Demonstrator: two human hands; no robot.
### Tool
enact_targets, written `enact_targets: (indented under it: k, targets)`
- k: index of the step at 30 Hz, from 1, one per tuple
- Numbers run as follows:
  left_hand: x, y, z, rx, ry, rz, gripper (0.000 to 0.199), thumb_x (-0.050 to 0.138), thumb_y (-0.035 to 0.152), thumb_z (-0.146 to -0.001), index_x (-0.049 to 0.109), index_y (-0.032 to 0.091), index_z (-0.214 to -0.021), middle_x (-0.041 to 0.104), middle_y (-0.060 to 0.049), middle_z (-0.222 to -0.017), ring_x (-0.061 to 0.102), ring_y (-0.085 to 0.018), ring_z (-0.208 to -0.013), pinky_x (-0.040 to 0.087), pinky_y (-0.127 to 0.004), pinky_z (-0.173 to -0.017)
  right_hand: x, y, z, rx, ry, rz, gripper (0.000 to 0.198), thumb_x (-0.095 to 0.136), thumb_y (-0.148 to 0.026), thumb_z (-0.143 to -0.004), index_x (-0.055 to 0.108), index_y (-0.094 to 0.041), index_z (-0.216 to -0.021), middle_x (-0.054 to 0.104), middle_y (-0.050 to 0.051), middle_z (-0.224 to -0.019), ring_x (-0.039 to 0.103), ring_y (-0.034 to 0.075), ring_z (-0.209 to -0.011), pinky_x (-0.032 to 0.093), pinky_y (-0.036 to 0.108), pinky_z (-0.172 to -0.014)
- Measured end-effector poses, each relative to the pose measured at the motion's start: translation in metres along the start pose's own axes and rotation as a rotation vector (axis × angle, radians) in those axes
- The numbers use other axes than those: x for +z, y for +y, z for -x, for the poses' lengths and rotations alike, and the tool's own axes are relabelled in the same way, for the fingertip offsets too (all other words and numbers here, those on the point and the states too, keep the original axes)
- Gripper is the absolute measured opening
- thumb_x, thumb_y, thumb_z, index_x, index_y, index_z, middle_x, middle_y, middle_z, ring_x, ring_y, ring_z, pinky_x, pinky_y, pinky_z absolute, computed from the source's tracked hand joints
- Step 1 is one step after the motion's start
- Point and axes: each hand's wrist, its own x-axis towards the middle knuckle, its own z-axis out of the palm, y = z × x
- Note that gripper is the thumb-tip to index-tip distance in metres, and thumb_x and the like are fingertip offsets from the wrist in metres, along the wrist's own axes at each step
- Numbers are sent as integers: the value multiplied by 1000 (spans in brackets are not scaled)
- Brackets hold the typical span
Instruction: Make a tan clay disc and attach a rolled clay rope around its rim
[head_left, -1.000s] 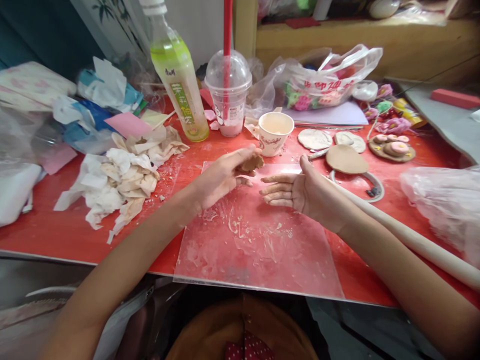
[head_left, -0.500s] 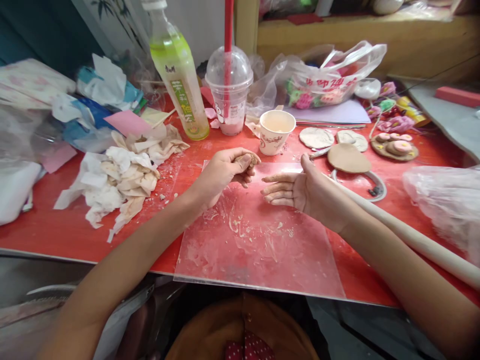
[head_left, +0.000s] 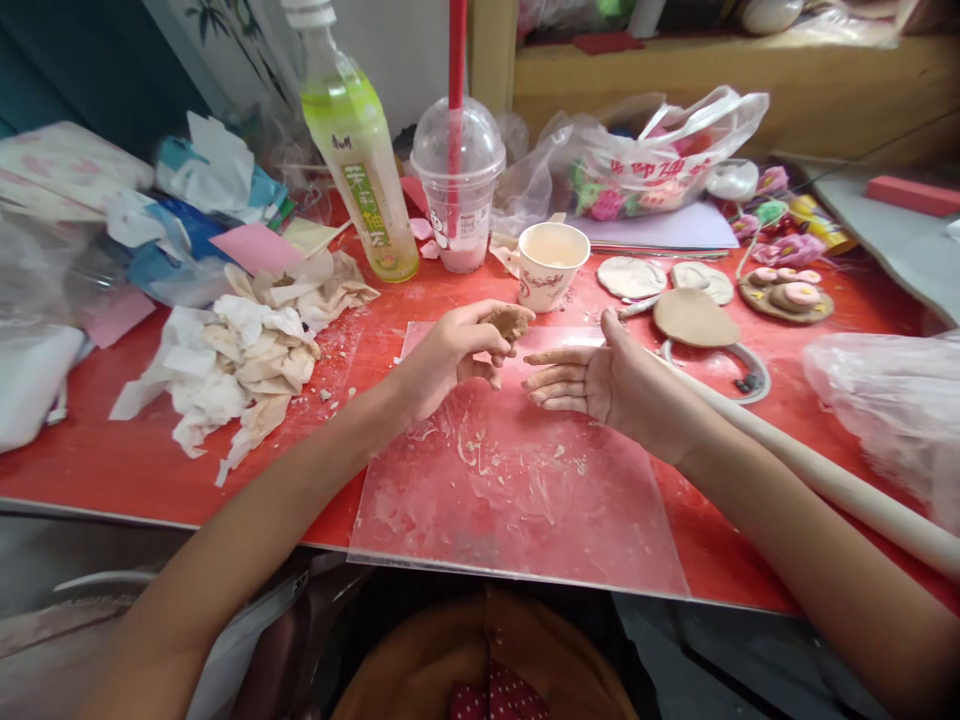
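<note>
Between the fingers of my left hand (head_left: pixel 457 360) is a small lump of brown clay (head_left: pixel 511 324), held above a clear plastic sheet (head_left: pixel 510 520). My right hand (head_left: pixel 600 375) is open, fingers stretched out toward the left hand and thumb raised, with nothing in it. Crumbs and smears of clay mark the sheet below both hands. Just beyond them stands a paper cup (head_left: pixel 553 265) of cloudy liquid. A flat brown clay disc (head_left: pixel 696 317) lies to the right of my right hand, beside paler clay discs (head_left: pixel 631 277).
A rolling pin (head_left: pixel 810 450) slants under my right forearm. Crumpled tissues (head_left: pixel 240 360) heap on the left. A green drink bottle (head_left: pixel 360 170) and a domed plastic cup (head_left: pixel 459 180) stand behind. Farther right are a decorated clay piece (head_left: pixel 787 292) and a plastic bag (head_left: pixel 892 410).
The fingers of my left hand have loosened and spread around the clay lump, so more of it shows. My right hand stays almost where it was.
</note>
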Motion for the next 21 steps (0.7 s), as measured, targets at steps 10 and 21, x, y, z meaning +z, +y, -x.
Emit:
enact_targets:
  k: [10, 21]
  targets:
    - [3, 0, 1, 100, 234, -136, 13, 50, 20, -81, 49, 18, -93, 42, 7, -57, 34, -4, -41, 30, -17, -36, 1, 1, 0, 4, 20, -4, 81, 7, -66, -89, 67, -12, -89, 71, 13, -80, 68, 15, -69, 55, 23, -68]
    - [1, -8, -4, 172, 128, -112, 15, 39, 14, -90, 53, 15, -96, 46, 3, -64, 39, -5, -48, 28, -18, -39, 0, 1, 0, 10, 4, -6, 80, 7, -66, -89, 67, -13, -89, 71, 13, -79, 68, 15, -69, 55, 23, -69]
